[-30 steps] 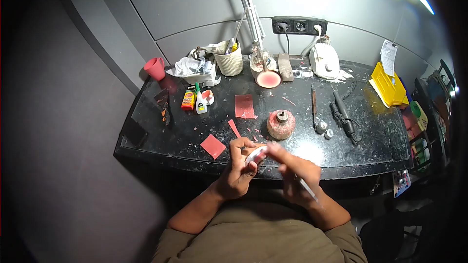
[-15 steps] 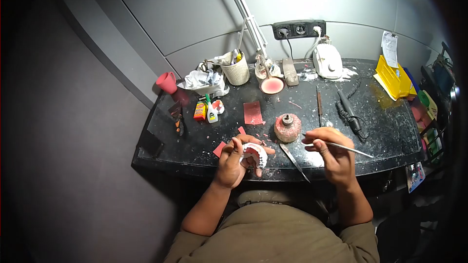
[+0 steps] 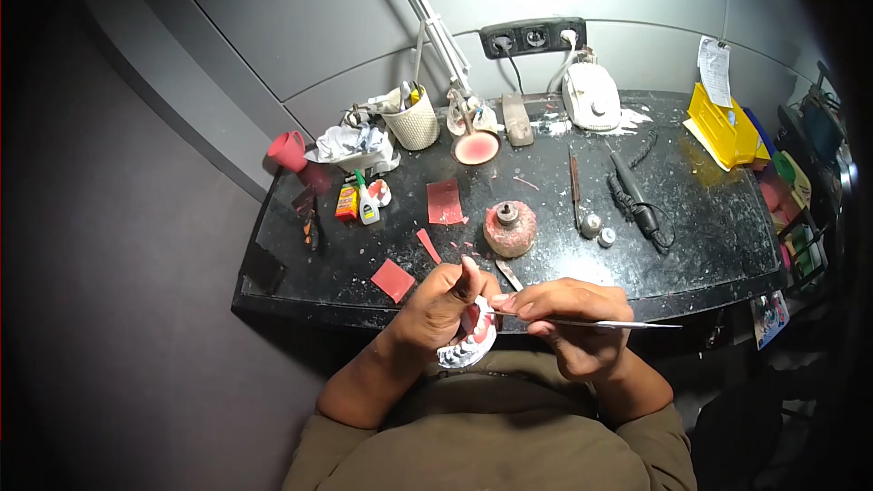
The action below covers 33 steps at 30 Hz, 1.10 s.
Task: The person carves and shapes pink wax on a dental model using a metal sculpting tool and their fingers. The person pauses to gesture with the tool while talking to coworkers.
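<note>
Our right hand (image 3: 582, 325) pinches the tool (image 3: 641, 325), its tip now at the cast (image 3: 466, 351) our left hand (image 3: 426, 314) grips.

Single view, head-worn cam, facing forward and down. Wide lens, dark rounded corners. Shirt (image 3: 500, 455) is nearest, along the bottom edge; left hand (image 3: 432, 309) and right hand (image 3: 587, 327) sit below center, close in; desk (image 3: 700, 264) lies beyond, wall (image 3: 355, 27) farthest, up top.
</note>
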Available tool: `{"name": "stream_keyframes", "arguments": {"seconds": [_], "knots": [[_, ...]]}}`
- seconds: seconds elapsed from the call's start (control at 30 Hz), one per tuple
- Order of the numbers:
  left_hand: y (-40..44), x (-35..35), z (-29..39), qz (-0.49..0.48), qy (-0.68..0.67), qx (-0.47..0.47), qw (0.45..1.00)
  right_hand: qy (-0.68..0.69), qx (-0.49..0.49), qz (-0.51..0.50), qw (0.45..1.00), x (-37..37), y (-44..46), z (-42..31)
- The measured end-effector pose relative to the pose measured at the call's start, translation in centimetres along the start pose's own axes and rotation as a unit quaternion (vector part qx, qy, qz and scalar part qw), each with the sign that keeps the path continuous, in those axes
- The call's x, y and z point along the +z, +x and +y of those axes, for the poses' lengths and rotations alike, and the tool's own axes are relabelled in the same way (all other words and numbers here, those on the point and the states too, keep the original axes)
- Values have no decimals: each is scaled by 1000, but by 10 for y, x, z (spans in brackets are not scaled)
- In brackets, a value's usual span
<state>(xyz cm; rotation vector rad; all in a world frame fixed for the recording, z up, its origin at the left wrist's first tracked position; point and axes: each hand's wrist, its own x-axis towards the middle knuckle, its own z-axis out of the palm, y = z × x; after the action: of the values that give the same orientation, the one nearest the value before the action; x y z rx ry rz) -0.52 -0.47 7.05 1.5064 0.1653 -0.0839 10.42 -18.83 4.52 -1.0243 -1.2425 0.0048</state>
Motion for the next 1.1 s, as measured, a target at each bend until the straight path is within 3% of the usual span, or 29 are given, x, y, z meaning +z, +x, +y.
{"name": "stream_keyframes", "arguments": {"seconds": [0.5,1.1], "knots": [[2,2,0,-3,-34,-71,997,13,34,-19,999,-8,-5,2],[5,0,-6,36,-8,-46,998,11,50,-28,998,-5,-2,3]]}}
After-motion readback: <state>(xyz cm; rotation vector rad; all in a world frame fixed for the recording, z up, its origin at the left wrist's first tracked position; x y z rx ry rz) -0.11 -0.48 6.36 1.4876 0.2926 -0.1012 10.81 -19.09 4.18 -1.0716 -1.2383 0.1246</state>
